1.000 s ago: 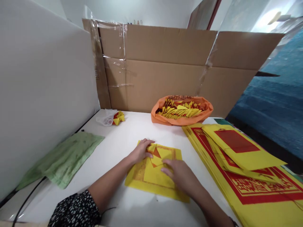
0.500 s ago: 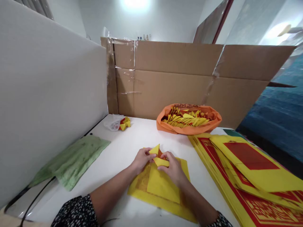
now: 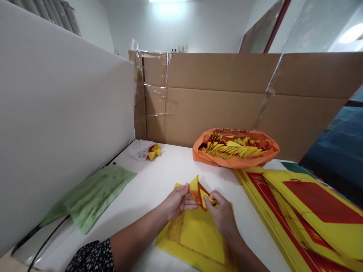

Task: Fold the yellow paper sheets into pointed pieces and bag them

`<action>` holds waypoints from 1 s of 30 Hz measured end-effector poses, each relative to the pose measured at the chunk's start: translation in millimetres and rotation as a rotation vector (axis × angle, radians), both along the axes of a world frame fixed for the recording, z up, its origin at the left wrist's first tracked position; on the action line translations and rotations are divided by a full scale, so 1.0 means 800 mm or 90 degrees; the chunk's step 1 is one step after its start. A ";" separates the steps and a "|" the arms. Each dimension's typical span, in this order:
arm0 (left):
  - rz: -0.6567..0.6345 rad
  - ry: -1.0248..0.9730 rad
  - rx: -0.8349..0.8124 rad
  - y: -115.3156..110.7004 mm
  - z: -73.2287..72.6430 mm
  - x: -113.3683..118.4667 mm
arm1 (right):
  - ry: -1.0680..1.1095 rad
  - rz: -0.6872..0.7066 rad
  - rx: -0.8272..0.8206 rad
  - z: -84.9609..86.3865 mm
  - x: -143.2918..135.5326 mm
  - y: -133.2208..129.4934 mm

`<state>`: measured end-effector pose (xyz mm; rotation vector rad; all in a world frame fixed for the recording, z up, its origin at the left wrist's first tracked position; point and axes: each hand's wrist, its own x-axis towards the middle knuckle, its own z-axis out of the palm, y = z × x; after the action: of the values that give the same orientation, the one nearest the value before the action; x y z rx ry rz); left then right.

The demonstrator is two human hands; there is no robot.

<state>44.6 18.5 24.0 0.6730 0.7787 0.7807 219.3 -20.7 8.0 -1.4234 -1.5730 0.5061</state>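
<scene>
Between my two hands is a folded piece of yellow paper (image 3: pixel 194 186) with an orange-red inner side and a pointed tip sticking up. My left hand (image 3: pixel 176 201) pinches its left side between thumb and fingers, with the other fingers curled beneath. On the right side, my right hand (image 3: pixel 222 211) grips a folded yellow flap with thumb and forefinger. Both hands are just above a stack of flat yellow paper sheets (image 3: pixel 198 234) on the white table (image 3: pixel 133 211). The right wrist and forearm cover part of that stack.
An orange bag (image 3: pixel 210 162) full of folded yellow and red pieces stands at the back. Large yellow-and-red paper sheets (image 3: pixel 309 200) lie at right, a green cloth (image 3: pixel 96 192) at left. A clear plastic bag (image 3: pixel 141 150) sits near a cardboard wall (image 3: pixel 210 102).
The folded paper has turned and opened, showing more of its orange-red side. My left hand has rolled so its lower fingers show under the paper. The camera view has shifted slightly.
</scene>
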 end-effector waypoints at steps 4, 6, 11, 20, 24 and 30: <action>-0.022 0.016 0.084 -0.004 -0.006 0.005 | -0.024 0.080 0.002 0.000 0.005 -0.002; -0.030 0.048 0.124 -0.006 -0.012 0.007 | -0.022 0.118 -0.011 0.001 0.006 -0.003; -0.068 0.096 0.178 -0.010 -0.015 0.007 | -0.028 0.115 -0.013 0.001 0.003 -0.002; -0.065 0.081 0.264 -0.015 0.001 0.009 | 0.077 0.050 -0.054 -0.003 -0.002 -0.004; 0.023 0.063 0.213 -0.008 -0.007 0.004 | 0.134 0.122 -0.153 -0.006 0.005 -0.004; -0.001 0.072 0.221 -0.002 -0.014 -0.004 | 0.167 0.140 -0.145 0.007 -0.003 -0.006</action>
<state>41.7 17.0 13.0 1.0361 0.7511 0.8926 216.8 -25.8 13.3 -1.2922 -1.4999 0.9892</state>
